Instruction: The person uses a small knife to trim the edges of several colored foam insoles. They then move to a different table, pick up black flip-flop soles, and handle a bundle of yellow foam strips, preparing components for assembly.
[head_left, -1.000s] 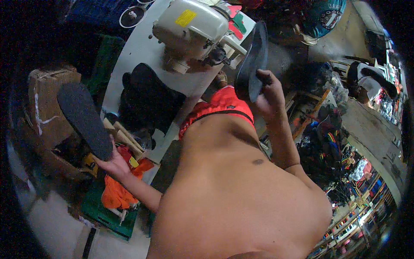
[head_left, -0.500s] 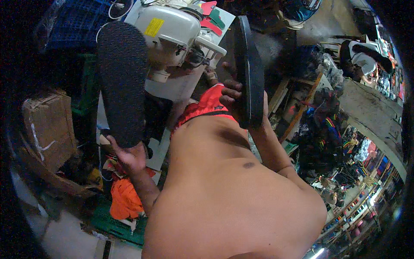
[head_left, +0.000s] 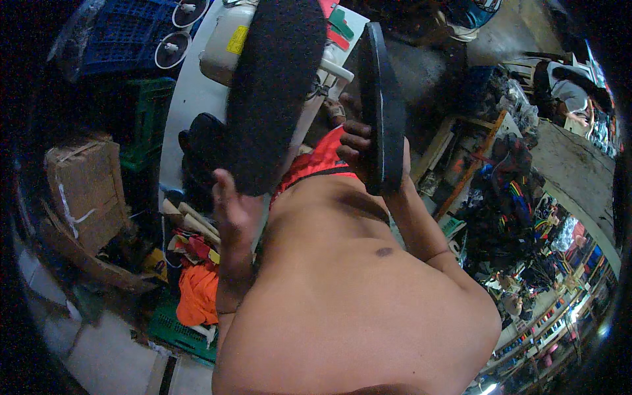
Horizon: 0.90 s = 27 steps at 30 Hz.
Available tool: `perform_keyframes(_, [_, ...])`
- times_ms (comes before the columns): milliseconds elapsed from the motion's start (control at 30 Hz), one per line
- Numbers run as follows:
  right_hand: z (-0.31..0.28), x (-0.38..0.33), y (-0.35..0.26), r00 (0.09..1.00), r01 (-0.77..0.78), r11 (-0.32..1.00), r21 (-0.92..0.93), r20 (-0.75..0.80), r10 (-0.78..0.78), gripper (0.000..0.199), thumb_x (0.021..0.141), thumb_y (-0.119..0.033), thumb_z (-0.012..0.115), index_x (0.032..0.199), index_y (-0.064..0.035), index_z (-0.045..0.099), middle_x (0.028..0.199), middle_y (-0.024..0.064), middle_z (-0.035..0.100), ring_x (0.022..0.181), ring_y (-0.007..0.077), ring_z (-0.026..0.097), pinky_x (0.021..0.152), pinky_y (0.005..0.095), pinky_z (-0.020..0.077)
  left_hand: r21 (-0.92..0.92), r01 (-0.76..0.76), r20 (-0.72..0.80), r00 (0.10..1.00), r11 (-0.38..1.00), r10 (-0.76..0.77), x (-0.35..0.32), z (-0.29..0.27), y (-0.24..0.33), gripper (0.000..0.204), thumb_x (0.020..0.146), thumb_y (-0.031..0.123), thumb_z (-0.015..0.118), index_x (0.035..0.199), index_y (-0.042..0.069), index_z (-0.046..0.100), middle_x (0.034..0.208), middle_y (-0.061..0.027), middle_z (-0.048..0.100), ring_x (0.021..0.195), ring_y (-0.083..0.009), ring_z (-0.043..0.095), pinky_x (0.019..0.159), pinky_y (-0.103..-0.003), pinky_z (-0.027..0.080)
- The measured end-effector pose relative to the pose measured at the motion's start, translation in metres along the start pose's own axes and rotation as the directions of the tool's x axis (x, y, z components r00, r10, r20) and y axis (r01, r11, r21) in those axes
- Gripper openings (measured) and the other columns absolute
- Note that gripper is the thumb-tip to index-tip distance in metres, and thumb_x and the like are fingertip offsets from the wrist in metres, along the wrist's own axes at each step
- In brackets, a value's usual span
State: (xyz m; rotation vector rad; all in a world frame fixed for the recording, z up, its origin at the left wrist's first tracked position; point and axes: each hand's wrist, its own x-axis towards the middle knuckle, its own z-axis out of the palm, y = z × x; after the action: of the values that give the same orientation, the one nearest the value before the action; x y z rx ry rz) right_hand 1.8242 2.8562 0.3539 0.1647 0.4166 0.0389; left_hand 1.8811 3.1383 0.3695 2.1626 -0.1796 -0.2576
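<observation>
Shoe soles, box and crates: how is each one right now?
Left sole: held up, flat face showing, in left hand.
Right sole: held up edge-on in right hand.
Cardboard box: closed, tilted.
Blue crate: lying on its side.

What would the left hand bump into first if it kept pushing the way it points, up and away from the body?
Probably the white sewing machine on the table. The left hand points up toward it, and the black sole it holds already overlaps the machine in the picture. Depth is unclear, so the gap can't be judged.
</observation>
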Motion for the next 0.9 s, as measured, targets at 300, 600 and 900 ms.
perform_keyframes(300, [-0.009, -0.006, 0.002, 0.994, -0.016, 0.995, -0.101, -0.109, 0.005, 0.046, 0.097, -0.035, 0.044, 0.119, 0.0007, 0.063, 0.114, 0.018, 0.07, 0.107, 0.0346, 0.066, 0.1, 0.051, 0.0504, -0.401, -0.007, 0.397, 0.9, 0.916, 0.18, 0.02, 0.047, 0.094, 0.062, 0.104, 0.046, 0.053, 0.142, -0.004, 0.052, 0.136, -0.0149, 0.059, 0.114, -0.0178, 0.061, 0.087, -0.029, 0.055])
perform_keyframes(600, [-0.007, -0.007, 0.007, 0.964, 0.058, 0.977, -0.207, -0.244, -0.109, 0.047, 0.099, -0.031, 0.041, 0.128, 0.0026, 0.058, 0.123, 0.0187, 0.066, 0.11, 0.0327, 0.066, 0.101, 0.0476, 0.0526, -0.516, 0.274, 0.601, 0.791, 0.812, 0.115, 0.02, 0.05, 0.102, 0.058, 0.102, 0.036, 0.062, 0.141, -0.007, 0.053, 0.153, -0.0151, 0.043, 0.134, -0.021, 0.047, 0.11, -0.034, 0.042])
perform_keyframes(900, [-0.012, -0.005, 0.01, 0.986, 0.012, 0.96, -0.279, -0.156, -0.058, 0.06, 0.102, -0.036, 0.032, 0.145, 0.0044, 0.044, 0.139, 0.0195, 0.057, 0.122, 0.0298, 0.061, 0.104, 0.0435, 0.0523, -0.505, 0.373, 0.647, 0.761, 0.778, 0.055, 0.018, 0.051, 0.097, 0.063, 0.102, 0.027, 0.064, 0.149, -0.006, 0.041, 0.141, -0.0119, 0.057, 0.127, -0.0177, 0.053, 0.11, -0.032, 0.04])
